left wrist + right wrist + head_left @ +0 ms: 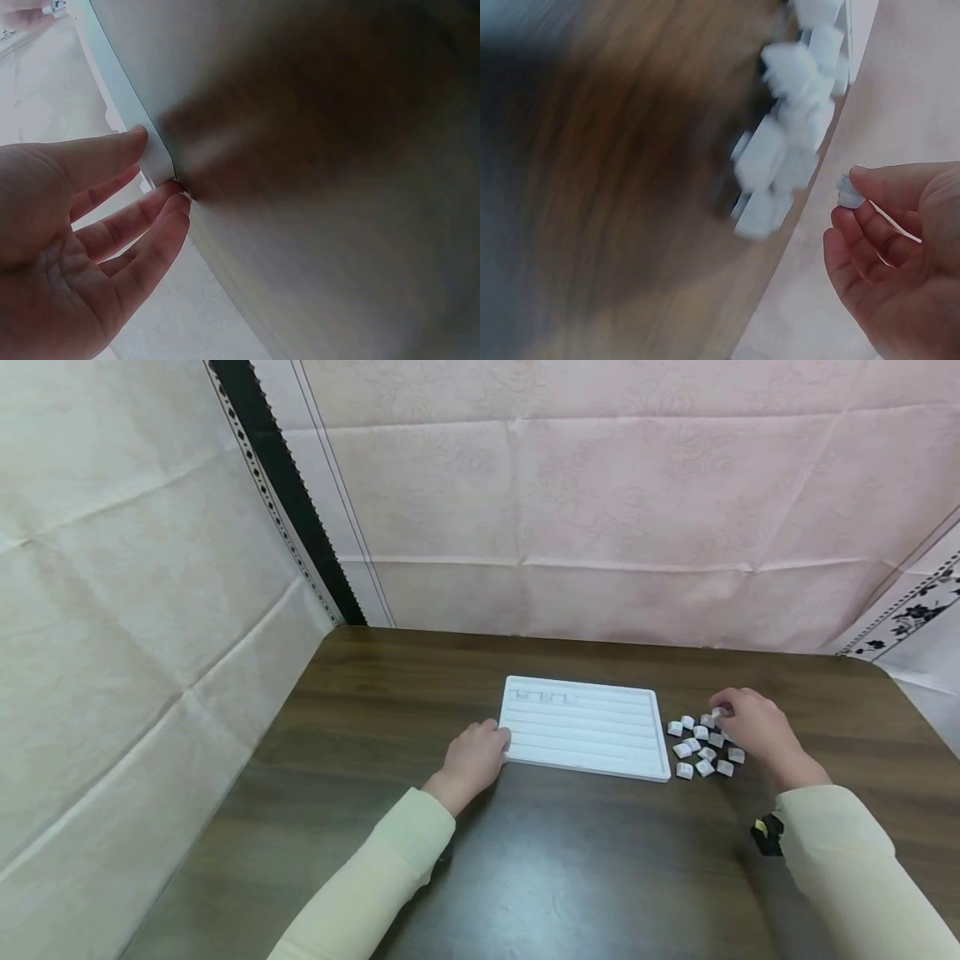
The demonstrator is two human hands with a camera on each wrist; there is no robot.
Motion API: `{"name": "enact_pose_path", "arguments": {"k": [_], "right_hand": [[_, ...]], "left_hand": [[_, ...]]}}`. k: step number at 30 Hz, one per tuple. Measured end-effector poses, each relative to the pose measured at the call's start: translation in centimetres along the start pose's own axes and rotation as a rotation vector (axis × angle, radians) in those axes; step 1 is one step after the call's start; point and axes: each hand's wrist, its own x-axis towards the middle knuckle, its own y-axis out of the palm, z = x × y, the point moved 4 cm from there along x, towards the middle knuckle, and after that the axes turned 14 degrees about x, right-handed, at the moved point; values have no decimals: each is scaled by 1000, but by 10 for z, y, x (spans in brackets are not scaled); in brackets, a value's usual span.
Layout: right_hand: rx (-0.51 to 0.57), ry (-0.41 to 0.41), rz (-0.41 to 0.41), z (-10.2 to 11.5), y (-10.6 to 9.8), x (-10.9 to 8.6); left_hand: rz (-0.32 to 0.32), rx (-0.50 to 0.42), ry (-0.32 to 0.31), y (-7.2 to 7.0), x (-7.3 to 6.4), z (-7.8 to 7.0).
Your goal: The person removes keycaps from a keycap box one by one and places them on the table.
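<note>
A white rectangular board (581,727) with raised horizontal rows lies flat on the table, faint dark marks at the left of its top row. My left hand (474,756) holds its left edge near the front corner; in the left wrist view, the thumb (112,154) and fingers lie around that corner. Between thumb and fingertips my right hand (757,727) pinches a small white tile (850,196) with dark marks on it. It hovers at the far side of a loose group of similar white tiles (684,771), just right of the board.
Dark wood-grain table (570,868) lies under everything, its far edge behind the board. Pale patterned cloth (600,510) hangs beyond that edge, and more cloth (112,652) hangs at the left. A black band (767,835) shows at the right wrist.
</note>
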Motion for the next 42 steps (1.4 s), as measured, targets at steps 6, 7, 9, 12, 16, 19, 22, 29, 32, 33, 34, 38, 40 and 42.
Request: {"name": "enact_pose_path", "arguments": {"k": [6, 7, 9, 12, 16, 19, 22, 29, 32, 33, 34, 38, 40, 42], "right_hand": [[-9, 63, 2, -19, -9, -10], [-8, 72, 7, -22, -10, -12], [-7, 87, 20, -27, -11, -15], [-6, 106, 37, -33, -11, -17], [-10, 116, 57, -37, -9, -16], [-15, 117, 66, -38, -7, -16], [-19, 117, 75, -39, -6, -15], [-21, 112, 90, -42, -3, -15], [-24, 92, 88, -42, -5, -14], [-25, 84, 88, -42, -5, -13], [-27, 78, 85, -42, -6, -13], [-18, 61, 75, -37, -9, -11], [-11, 56, 69, -32, -10, -10], [-2, 51, 61, -26, -11, -10]], "left_hand": [[-1, 4, 3, 1, 0, 0], [-2, 5, 3, 1, 0, 0], [-3, 6, 3, 0, 0, 0], [-4, 5, 5, 0, 0, 0], [-1, 2, 5, 0, 0, 0], [-1, 2, 5, 1, 1, 0], [-2, 4, 7, 0, 1, 0], [2, 7, 9, 0, 1, 0], [2, 8, 9, 0, 1, 0], [-1, 8, 9, 0, 1, 0], [-3, 6, 9, 0, 1, 0], [-10, -1, 10, 0, 0, 0], [-10, -2, 9, 1, 0, 0], [-11, -4, 10, 1, 0, 0]]}}
